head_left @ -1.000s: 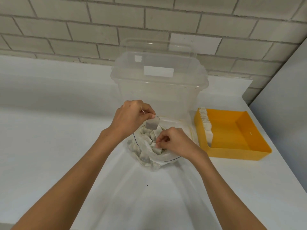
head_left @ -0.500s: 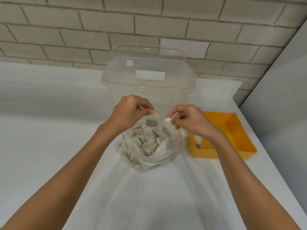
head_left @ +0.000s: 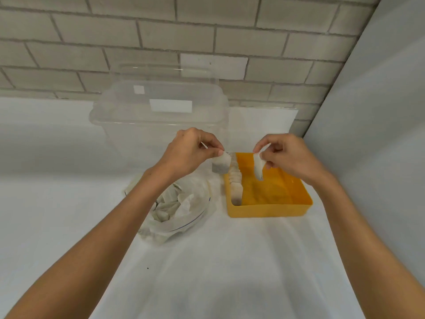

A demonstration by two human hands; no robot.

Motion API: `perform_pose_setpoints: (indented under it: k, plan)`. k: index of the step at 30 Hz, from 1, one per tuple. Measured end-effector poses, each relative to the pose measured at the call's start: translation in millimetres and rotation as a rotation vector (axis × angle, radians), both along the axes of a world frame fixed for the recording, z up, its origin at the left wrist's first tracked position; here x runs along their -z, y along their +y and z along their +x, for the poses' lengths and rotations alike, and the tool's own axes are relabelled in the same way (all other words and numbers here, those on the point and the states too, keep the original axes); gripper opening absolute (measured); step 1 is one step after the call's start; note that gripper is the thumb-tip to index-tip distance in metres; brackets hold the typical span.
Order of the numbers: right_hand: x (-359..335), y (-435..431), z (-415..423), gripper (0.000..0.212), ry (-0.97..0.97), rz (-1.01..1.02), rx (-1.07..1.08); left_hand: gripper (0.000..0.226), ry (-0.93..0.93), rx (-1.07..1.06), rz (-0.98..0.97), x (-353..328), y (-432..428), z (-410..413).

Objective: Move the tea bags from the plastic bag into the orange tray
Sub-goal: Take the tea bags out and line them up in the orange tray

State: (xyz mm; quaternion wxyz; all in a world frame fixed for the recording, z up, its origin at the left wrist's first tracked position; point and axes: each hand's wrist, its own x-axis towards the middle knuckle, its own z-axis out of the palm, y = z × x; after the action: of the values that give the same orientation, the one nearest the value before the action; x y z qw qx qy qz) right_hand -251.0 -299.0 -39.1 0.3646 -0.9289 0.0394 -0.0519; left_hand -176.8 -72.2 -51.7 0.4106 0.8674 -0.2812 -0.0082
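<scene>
A tea bag (head_left: 220,165) was pinched by the left hand (head_left: 190,155), hanging just below its fingertips. A second tea bag (head_left: 258,168) was pinched by the right hand (head_left: 289,157), over the orange tray (head_left: 269,211) beneath it. The plastic bag (head_left: 184,217), apparently part-filled, was seen under the left wrist.

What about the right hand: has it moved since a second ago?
Yes. The right hand left the plastic bag and went rightward; it now hangs over the orange tray, pinching a tea bag.
</scene>
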Motion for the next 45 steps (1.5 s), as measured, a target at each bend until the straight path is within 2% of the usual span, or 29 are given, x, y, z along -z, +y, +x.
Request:
perform_pose_setpoints:
  k: [3,7,15,21,29,33,37,45]
  plan:
    - [7,-11,-4,0.022,0.061,0.038,-0.017,0.005,0.001,0.003,0.008,3,-12,0]
    - [18,-17,-3,0.020,0.154,-0.015,-0.082,0.004,0.003,0.001,0.020,8,-21,1]
    - [41,-13,11,0.003,0.140,-0.120,-0.154,0.006,0.010,-0.026,0.025,11,-20,2]
    - [50,-2,14,0.004,0.287,-0.184,-0.285,0.010,0.024,-0.050,0.038,13,-12,1]
    - [66,11,30,0.012,0.436,-0.142,-0.334,0.006,0.033,-0.052,0.037,13,-5,-1]
    - [81,15,38,0.019,0.385,-0.187,-0.263,0.005,0.033,-0.044,0.039,12,-4,-1]
    - [94,15,42,0.012,0.277,-0.133,-0.151,0.003,0.044,-0.019,0.048,13,-5,0]
    - [97,11,35,0.006,0.245,-0.043,-0.144,0.002,0.108,0.111,0.122,17,-26,1]
